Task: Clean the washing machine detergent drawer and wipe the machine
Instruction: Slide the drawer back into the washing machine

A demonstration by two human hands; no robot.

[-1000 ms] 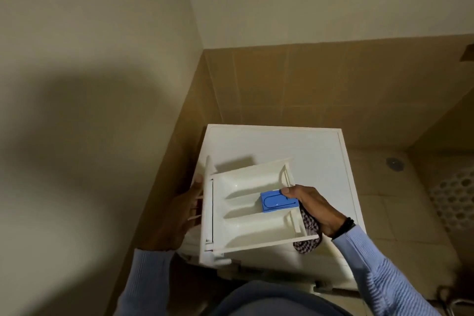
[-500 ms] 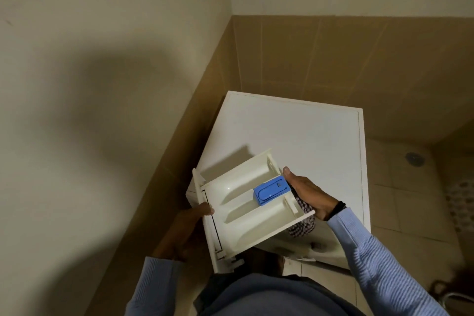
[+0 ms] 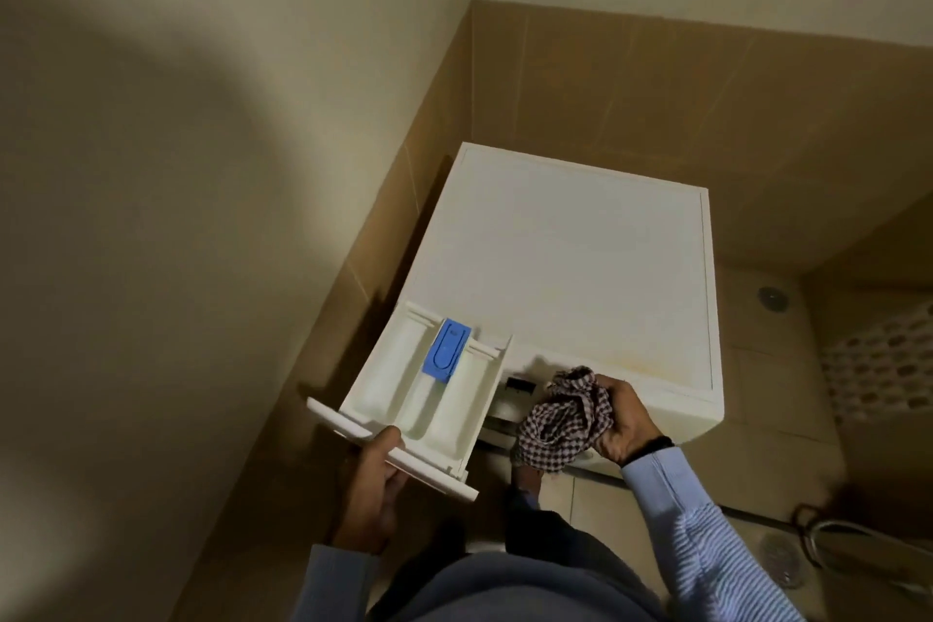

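The white detergent drawer (image 3: 404, 389) with a blue insert (image 3: 447, 356) is held out of the machine, its back end pointing at the front left corner of the white washing machine (image 3: 565, 258). My left hand (image 3: 376, 485) grips the drawer's front panel from below, thumb on top. My right hand (image 3: 623, 424) holds a bunched checked cloth (image 3: 563, 419) in front of the machine's top front edge, beside the dark drawer opening (image 3: 520, 386).
The machine stands in a corner against tan tiled walls (image 3: 656, 91), with a narrow gap on its left. A tiled floor with a round drain (image 3: 772, 297) lies to the right. A perforated basket (image 3: 888, 369) and a metal hose (image 3: 848, 540) are at the right edge.
The drawer has swung from lying across the machine top to pointing lengthwise off its front left. My right hand has left the drawer and now holds only the cloth.
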